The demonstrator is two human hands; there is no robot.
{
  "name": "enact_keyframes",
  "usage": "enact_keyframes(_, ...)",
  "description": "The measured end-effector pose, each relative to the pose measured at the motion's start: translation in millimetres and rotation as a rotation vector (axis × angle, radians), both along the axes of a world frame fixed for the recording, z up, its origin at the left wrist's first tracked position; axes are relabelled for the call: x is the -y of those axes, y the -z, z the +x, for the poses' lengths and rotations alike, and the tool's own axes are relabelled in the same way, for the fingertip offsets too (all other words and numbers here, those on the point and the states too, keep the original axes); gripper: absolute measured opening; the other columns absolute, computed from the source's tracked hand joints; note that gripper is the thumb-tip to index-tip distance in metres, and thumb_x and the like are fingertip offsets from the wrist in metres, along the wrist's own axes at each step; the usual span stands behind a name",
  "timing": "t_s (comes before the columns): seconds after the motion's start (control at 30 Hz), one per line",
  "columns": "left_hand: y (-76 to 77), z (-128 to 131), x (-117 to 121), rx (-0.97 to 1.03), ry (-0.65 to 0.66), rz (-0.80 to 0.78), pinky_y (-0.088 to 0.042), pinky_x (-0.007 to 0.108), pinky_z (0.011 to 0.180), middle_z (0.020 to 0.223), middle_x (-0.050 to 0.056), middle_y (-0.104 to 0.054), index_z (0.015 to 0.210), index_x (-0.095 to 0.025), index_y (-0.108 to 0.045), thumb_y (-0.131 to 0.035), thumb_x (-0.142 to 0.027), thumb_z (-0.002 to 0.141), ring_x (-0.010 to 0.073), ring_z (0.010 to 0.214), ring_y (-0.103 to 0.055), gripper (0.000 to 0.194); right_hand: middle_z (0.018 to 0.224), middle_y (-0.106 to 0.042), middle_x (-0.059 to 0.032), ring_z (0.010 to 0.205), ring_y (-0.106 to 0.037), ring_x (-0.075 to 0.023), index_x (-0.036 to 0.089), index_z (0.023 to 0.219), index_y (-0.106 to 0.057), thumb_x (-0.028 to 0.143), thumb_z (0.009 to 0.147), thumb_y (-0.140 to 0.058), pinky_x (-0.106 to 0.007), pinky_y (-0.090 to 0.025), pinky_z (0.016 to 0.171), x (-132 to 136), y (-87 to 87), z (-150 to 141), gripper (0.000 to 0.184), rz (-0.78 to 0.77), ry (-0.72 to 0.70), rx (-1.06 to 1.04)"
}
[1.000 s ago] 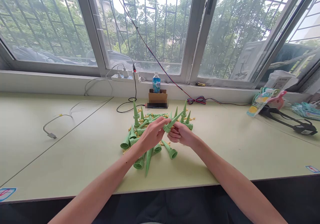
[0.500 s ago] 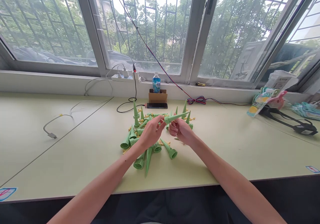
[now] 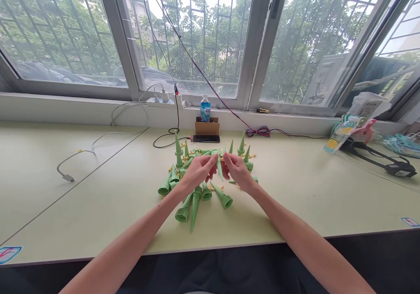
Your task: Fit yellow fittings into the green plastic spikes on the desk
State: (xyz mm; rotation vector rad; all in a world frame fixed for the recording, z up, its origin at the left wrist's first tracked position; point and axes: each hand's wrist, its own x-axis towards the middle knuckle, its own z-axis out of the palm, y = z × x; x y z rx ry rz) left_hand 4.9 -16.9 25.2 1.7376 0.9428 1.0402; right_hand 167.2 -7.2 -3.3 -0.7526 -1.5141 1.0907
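Note:
My left hand (image 3: 201, 170) pinches a green plastic watering spike (image 3: 220, 170) above the pile, its tip pointing down and toward me. My right hand (image 3: 239, 169) is closed at the spike's other side, thumb and forefinger on a small yellow valve piece (image 3: 222, 159) that touches the spike. Whether the yellow piece sits inside the spike is hidden by the fingers. Around and below my hands lie several more green spikes, among them one with its threaded socket facing me (image 3: 226, 201) and one pointing at the table's front (image 3: 195, 211). Upright spikes (image 3: 178, 149) stand behind.
A phone (image 3: 206, 139) lies before a cardboard box (image 3: 207, 125) and a blue bottle (image 3: 205, 109). A grey cable (image 3: 78, 152) trails across the left. A black strapped headset (image 3: 377, 156) and a clear plastic container (image 3: 369, 106) are at the right.
The spike has swung from pointing up and right to pointing down toward me. My right hand has shifted to pinch the yellow piece against it; my left hand keeps hold of the spike.

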Motion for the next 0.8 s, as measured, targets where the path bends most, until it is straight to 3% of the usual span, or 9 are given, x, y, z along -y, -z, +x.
enact_keyframes(0.23,-2.8,-1.6,1.6,-0.033,0.008,0.000,-0.041,0.022,0.044,0.059,0.000,-0.058,0.070,-0.016,-0.054,-0.058,-0.060,0.083,0.0101,0.048,-0.053,0.046,0.052,-0.053,0.0020,0.037,-0.042,-0.0064,0.018,0.063,-0.048,0.069,0.087,-0.045,-0.021,-0.031,0.037,-0.1,-0.3,1.2,0.056,-0.014,-0.010,0.011)
enact_keyframes(0.37,-4.8,-2.0,4.1,-0.084,0.002,0.060,-0.041,0.021,0.044,0.058,-0.002,-0.054,0.071,-0.018,-0.050,-0.060,-0.056,0.083,0.0112,0.050,-0.053,0.041,0.048,-0.048,0.0031,0.037,-0.042,-0.0074,0.018,0.061,-0.049,0.069,0.087,-0.046,-0.022,-0.031,0.036,-1.5,1.5,2.8,0.057,-0.044,-0.026,-0.019)
enact_keyframes(0.6,11.6,-2.1,-4.4,-0.209,-0.052,0.353,-0.048,0.022,0.052,0.088,0.004,-0.061,0.089,-0.017,-0.058,-0.065,-0.042,0.082,0.0111,0.063,-0.058,0.027,0.038,-0.037,0.0053,0.032,-0.037,-0.0076,0.021,0.049,-0.039,0.065,0.086,-0.052,-0.023,-0.030,0.034,-0.9,-1.0,1.8,0.059,-0.135,-0.070,-0.090)
enact_keyframes(0.8,15.5,-1.2,-6.6,-0.214,-0.060,0.516,-0.048,0.020,0.048,0.088,0.003,-0.056,0.092,-0.019,-0.060,-0.063,-0.031,0.084,0.0096,0.061,-0.055,0.015,0.034,-0.035,0.0048,0.029,-0.034,-0.0069,0.021,0.043,-0.036,0.053,0.089,-0.053,-0.023,-0.028,0.032,2.5,-4.9,-0.1,0.059,-0.148,-0.081,-0.055)
